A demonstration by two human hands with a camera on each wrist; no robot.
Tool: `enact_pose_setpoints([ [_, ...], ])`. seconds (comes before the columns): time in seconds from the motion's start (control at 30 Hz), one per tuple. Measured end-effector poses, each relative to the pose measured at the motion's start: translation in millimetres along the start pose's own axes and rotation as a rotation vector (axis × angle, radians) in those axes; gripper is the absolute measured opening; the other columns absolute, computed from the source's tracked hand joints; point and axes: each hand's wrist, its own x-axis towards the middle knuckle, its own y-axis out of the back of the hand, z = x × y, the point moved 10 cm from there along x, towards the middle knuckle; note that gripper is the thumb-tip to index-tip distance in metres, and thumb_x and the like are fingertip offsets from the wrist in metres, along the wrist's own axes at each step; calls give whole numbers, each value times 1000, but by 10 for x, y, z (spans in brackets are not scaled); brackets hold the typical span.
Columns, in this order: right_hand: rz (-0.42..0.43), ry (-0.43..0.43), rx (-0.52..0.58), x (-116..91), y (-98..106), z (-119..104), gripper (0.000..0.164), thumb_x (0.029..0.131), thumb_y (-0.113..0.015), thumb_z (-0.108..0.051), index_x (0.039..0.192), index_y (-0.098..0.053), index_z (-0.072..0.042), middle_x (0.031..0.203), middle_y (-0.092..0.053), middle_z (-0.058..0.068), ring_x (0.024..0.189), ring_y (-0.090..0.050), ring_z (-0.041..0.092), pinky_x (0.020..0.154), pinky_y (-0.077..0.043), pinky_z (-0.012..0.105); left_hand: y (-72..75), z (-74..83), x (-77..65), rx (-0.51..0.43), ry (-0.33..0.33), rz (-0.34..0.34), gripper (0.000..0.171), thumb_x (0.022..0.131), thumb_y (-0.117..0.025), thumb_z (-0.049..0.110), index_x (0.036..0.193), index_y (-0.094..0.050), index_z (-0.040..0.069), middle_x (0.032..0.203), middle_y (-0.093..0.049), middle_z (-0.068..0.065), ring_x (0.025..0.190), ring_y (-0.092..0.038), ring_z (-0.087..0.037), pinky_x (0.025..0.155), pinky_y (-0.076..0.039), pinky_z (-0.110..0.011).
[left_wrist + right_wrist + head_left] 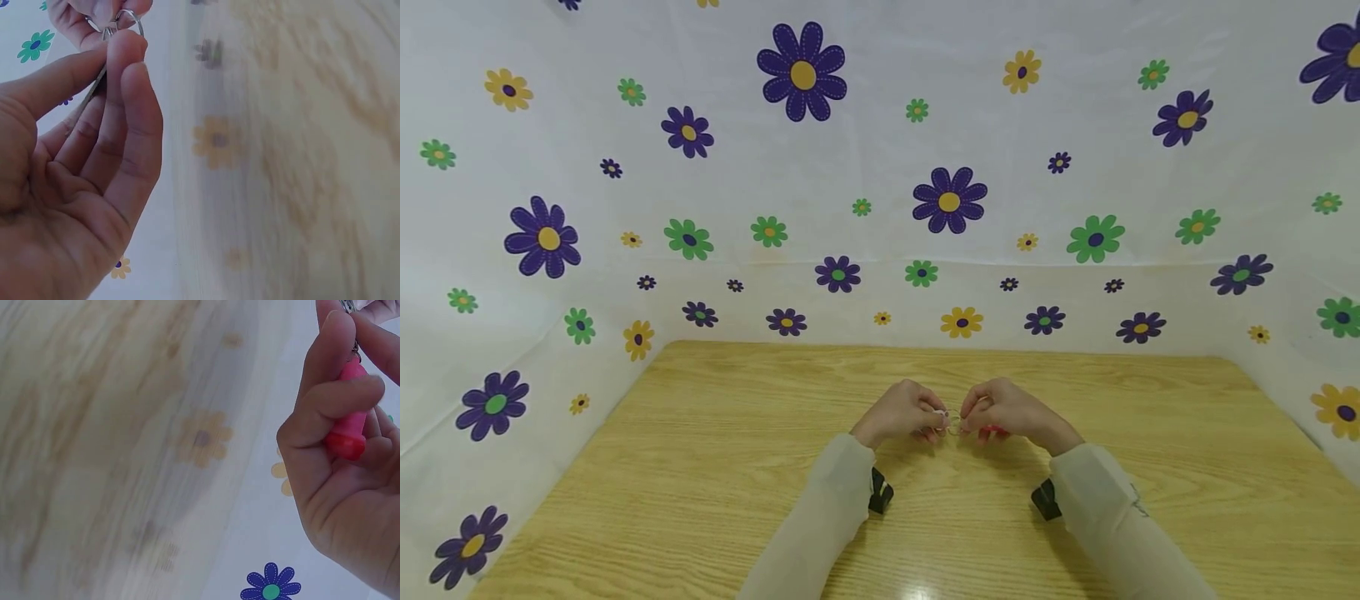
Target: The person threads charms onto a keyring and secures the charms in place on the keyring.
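Your left hand (901, 412) pinches the key ring (125, 19); your right hand (1009, 410) grips the pink charm (347, 412), fitting them together above the bench (700, 467)

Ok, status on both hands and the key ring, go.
Left hand pinching metal ring. Right hand gripping pink charm, fingertips at ring. Both above wooden table; nothing in the way.

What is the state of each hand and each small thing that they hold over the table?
Left hand: fingers pinch the metal ring.
Right hand: fingers curled round the pink charm.
Metal ring: held between both hands, above the table.
Pink charm: gripped, its top toward the ring.
Wooden table: bare beneath the hands.
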Motion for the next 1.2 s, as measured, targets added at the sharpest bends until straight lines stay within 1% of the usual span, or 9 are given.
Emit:
enact_pose_setpoints([
  [0.17,-5,20,-28,20,-13,-28,11,93,-64,-2,99,-65,7,87,-74,14,59,-59,15,48,-40,23,-8,12,-16,15,2,3,11,95,-67,-2,100,-72,-10,76,-73,-13,60,-68,-14,64,-60,-31],
  [0.33,3,19,-32,22,-10,-45,11,92,-65,-1,99,-65,6,88,-75,14,60,-59,16,49,-39,24,0,-7,-11,31,15,12,10,94,-69,-1,98,-73,-8,74,-73,-12,59,-68,-14,63,-60,-30],
  [0.43,3,19,-36,20,4,-44,12,93,-65,-2,101,-64,7,90,-75,15,60,-60,16,48,-39,24,21,-24,-16,38,21,23,10,94,-69,0,99,-73,-8,75,-73,-12,59,-68,-14,63,-60,-30],
  [0.57,10,16,-40,21,45,-15,13,94,-64,-2,103,-63,8,89,-75,12,61,-62,18,48,-40,23,50,-25,-34,39,16,28,11,95,-68,1,101,-72,-8,74,-72,-12,59,-68,-14,63,-60,-30],
  [0.8,23,14,-33,26,78,37,16,92,-66,-2,102,-70,10,87,-75,9,59,-60,16,47,-35,22,63,-22,-43,46,-2,8,10,95,-69,1,100,-71,-7,74,-73,-13,60,-69,-15,62,-60,-30],
  [0.97,38,15,-34,6,75,15,16,91,-68,-3,100,-72,8,84,-74,8,57,-58,14,46,-34,22,72,-21,-46,74,-4,0,13,96,-69,3,105,-71,-7,75,-73,-12,61,-70,-17,62,-59,-30],
  [1.07,43,13,-44,-2,74,-1,14,91,-68,-4,97,-72,8,81,-73,8,58,-58,14,46,-34,22,77,-19,-43,77,-8,-1,16,96,-68,4,107,-71,-8,76,-73,-12,63,-70,-18,63,-60,-31],
  [1.2,40,1,-58,-6,70,-1,12,91,-66,-5,93,-71,7,72,-68,6,59,-57,14,46,-34,22,84,-33,-37,65,-7,4,16,96,-68,3,107,-71,-8,78,-74,-14,64,-71,-19,64,-60,-32],
])
